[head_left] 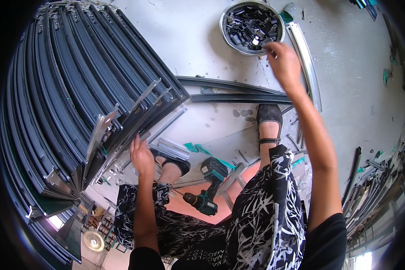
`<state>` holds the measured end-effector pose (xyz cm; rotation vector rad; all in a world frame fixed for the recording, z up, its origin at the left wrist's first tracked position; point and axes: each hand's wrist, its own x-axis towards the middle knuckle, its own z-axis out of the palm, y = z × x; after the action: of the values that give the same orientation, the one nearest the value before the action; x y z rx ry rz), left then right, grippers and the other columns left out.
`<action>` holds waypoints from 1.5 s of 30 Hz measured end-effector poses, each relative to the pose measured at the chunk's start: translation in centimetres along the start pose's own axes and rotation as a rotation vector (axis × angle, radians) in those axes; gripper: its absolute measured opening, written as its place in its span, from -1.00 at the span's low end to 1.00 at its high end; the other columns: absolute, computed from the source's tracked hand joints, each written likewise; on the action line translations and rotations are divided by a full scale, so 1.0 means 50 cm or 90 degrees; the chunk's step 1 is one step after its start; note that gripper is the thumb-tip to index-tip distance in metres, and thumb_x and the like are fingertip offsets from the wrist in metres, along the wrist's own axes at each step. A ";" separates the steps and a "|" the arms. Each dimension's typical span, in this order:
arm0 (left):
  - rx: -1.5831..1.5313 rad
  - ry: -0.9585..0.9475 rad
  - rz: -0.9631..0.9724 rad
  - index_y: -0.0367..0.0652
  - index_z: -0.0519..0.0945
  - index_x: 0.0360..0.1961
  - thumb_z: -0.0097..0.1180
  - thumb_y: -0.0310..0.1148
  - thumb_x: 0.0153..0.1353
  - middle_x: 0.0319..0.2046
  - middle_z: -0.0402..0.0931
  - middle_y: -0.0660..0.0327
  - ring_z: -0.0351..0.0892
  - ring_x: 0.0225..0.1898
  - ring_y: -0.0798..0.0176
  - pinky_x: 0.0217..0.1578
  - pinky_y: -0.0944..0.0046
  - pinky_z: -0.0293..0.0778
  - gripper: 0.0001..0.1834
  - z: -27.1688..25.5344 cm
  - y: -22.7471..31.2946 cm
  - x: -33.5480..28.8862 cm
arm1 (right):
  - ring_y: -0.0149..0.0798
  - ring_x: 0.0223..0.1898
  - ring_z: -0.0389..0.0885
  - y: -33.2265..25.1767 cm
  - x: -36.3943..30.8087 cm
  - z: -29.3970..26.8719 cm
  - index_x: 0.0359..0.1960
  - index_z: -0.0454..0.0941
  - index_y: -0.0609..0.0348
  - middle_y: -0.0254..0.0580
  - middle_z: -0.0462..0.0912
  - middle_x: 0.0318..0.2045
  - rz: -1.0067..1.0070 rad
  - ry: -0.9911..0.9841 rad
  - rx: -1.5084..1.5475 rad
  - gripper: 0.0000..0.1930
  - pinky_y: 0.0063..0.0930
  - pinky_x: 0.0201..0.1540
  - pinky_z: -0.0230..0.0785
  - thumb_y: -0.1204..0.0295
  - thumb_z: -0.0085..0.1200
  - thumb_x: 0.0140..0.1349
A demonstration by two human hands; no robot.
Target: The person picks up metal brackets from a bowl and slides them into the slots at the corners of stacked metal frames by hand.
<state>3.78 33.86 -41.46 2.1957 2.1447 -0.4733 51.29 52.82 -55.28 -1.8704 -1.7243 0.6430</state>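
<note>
Stack of dark profiles (76,90) fills 9 to 11 o'clock, ends fanned toward centre; two loose profiles (229,90) lie across the floor (346,67) at 12, between the person and the bowl (252,27) of black parts at 1 o'clock; teal drill (207,189) rests by the knees at 6. Right hand (283,60) stretched forward to the bowl's rim, grip pinched, contents cannot tell; left hand (141,157) flat on the stack's ends, grip loose, holding nothing.
</note>
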 end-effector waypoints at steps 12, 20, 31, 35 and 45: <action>-0.303 -0.009 0.008 -0.25 0.64 -0.17 0.10 -0.55 0.15 -0.16 0.62 0.06 0.58 -0.14 -0.07 -0.09 0.07 0.49 -0.79 -0.096 0.221 -0.022 | -0.07 -0.16 0.74 0.021 0.163 0.043 -0.37 0.75 0.16 -0.10 0.74 -0.23 -0.258 -0.299 -0.454 -0.82 -0.26 -0.16 0.63 0.53 0.05 0.17; -0.366 0.069 0.080 -0.27 0.62 0.02 0.20 -0.60 0.00 -0.40 0.55 0.14 0.52 -0.35 0.04 -0.25 0.11 0.45 -0.54 -0.117 0.285 0.017 | -0.19 -0.46 0.67 -0.124 0.047 -0.043 -0.11 0.58 0.09 -0.15 0.66 -0.49 -0.066 -0.219 0.238 -0.75 -0.31 -0.39 0.52 0.54 0.13 0.14; -0.332 0.270 0.169 -0.30 0.51 0.18 0.31 -0.52 0.11 -0.42 0.56 0.13 0.51 -0.40 0.04 -0.27 0.12 0.44 -0.44 -0.157 0.352 0.174 | -0.39 -0.43 0.70 -0.291 -0.001 0.009 -0.12 0.63 0.44 -0.20 0.67 -0.43 0.211 -0.602 0.812 -0.78 -0.57 -0.32 0.59 0.60 0.10 0.22; -0.315 0.284 0.202 -0.29 0.59 0.03 0.33 -0.56 0.07 -0.35 0.62 0.08 0.55 -0.36 0.02 -0.27 0.13 0.46 -0.56 -0.162 0.348 0.204 | -0.40 -0.43 0.70 -0.309 -0.010 0.013 -0.16 0.65 0.43 -0.11 0.72 -0.39 0.054 -0.569 0.696 -0.75 -0.55 -0.32 0.57 0.63 0.21 0.09; -0.383 0.347 0.116 -0.30 0.59 -0.03 0.22 -0.55 0.16 -0.43 0.58 0.09 0.55 -0.41 -0.02 -0.33 0.05 0.46 -0.69 -0.169 0.346 0.175 | -0.01 -0.39 0.63 -0.318 -0.035 -0.001 -0.22 0.67 0.11 -0.15 0.64 -0.46 -0.032 -0.475 0.634 -0.76 -0.18 -0.30 0.49 0.40 0.34 0.04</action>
<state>22.35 43.54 -38.71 2.2569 1.8781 0.7631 39.22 52.07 -44.84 -0.9041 -1.3479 1.9089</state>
